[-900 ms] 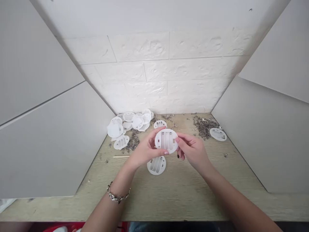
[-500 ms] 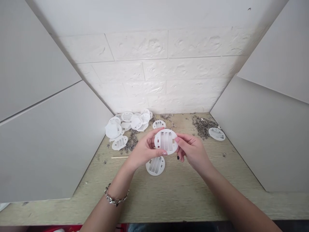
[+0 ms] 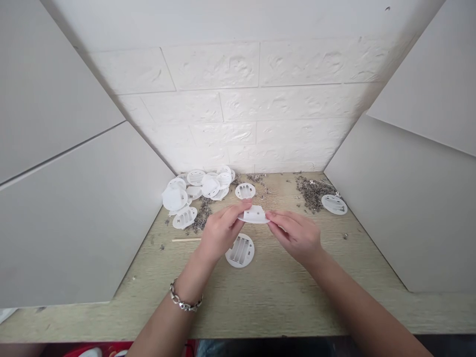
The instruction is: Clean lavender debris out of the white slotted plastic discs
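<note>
Between both hands I hold a round white plastic battery holder (image 3: 255, 214), tipped so that its raised back faces me. My left hand (image 3: 223, 229) grips its left edge, fingertips on top. My right hand (image 3: 297, 233) pinches the right edge. Below them on the table lies another battery holder (image 3: 241, 252), slots facing up, its left part near my left wrist. A further round holder (image 3: 245, 191) rests just beyond my hands. The slots of the held piece are hidden from view.
White holders (image 3: 210, 186) are heaped at the back left, beside small metal contacts (image 3: 203, 213). More metal contacts (image 3: 314, 193) are piled at the back right, near one holder (image 3: 333, 204). A thin wooden stick (image 3: 186, 240) lies left. Grey panels (image 3: 74, 223) flank the table.
The held battery holder has been turned over: its slotted face showed before, and its raised back shows now. Both hands have rotated with it, still gripping its edges.
</note>
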`<state>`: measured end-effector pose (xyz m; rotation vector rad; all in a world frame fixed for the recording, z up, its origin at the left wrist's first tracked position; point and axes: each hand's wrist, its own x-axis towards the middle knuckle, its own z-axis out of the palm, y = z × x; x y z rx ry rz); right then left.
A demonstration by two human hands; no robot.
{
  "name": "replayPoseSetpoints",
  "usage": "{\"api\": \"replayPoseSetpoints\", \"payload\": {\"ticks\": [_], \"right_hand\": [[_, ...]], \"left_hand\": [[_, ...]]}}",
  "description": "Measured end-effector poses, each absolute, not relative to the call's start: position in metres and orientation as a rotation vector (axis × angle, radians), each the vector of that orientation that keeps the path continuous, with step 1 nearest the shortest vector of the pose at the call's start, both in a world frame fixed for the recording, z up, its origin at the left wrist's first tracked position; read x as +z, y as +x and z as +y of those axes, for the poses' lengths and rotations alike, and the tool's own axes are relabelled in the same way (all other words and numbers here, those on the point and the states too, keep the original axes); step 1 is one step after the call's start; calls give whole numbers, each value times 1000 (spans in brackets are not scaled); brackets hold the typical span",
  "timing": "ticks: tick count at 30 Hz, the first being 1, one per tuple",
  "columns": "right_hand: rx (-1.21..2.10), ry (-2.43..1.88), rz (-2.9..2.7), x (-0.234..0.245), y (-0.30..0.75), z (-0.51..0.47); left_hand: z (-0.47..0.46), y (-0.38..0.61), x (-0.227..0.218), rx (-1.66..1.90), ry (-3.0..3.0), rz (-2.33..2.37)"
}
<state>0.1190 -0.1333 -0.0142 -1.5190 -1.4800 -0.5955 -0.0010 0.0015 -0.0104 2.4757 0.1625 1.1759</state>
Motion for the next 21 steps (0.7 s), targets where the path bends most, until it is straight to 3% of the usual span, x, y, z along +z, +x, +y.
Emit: {"api": "replayPoseSetpoints", "payload": {"ticks": [5,21], "right_hand": [[-913,-1440,-1603,-13,121,-134],[-906,-1304,-1646,-24,127,-135]], "left_hand": [[5,0,-19,1568,2550,-115],[-6,0,-18,1785,2433,-157]]}}
